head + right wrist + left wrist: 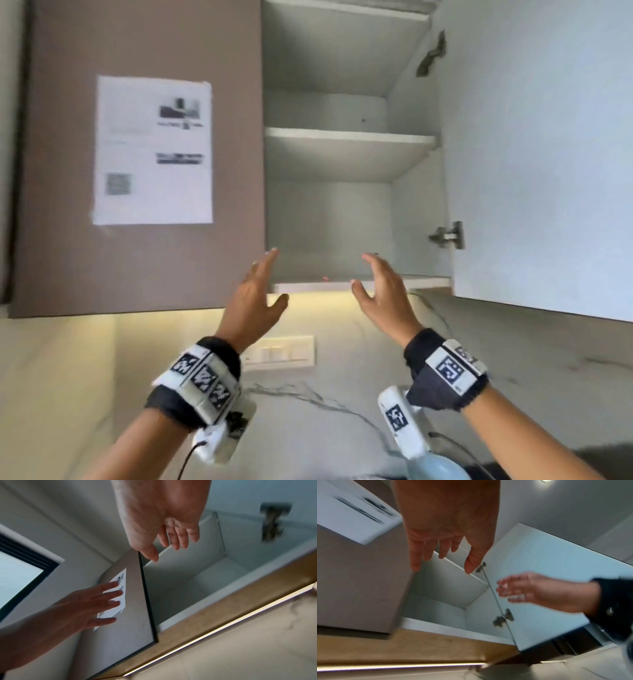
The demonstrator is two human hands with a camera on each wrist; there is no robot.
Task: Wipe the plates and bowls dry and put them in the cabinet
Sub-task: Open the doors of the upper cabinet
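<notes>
Hands raised before an open wall cabinet (329,219), both empty: the left hand (255,301) and the right hand (383,298) hover at the front lip of the bottom shelf (315,286), palms turned toward each other, fingers (415,555) straight and spread, gripping nothing. No plate or bowl shows on either shelf from this low angle; the floor of the bottom compartment is hidden. A pale blue rounded object (442,469), possibly one of the dishes, sits at the lower edge of the head view below the right wrist, though too little of it shows to be sure. The right door (534,171) is swung wide on its hinge (447,235); the left door (144,260) with a taped paper sheet (152,150) stays shut beside the left hand. The step looks like the reach between cabinet and counter. Done well, each dried piece should be carried in both hands, lifted clear of the shelf lip, and set well back from the edge, away from the hinge side
</notes>
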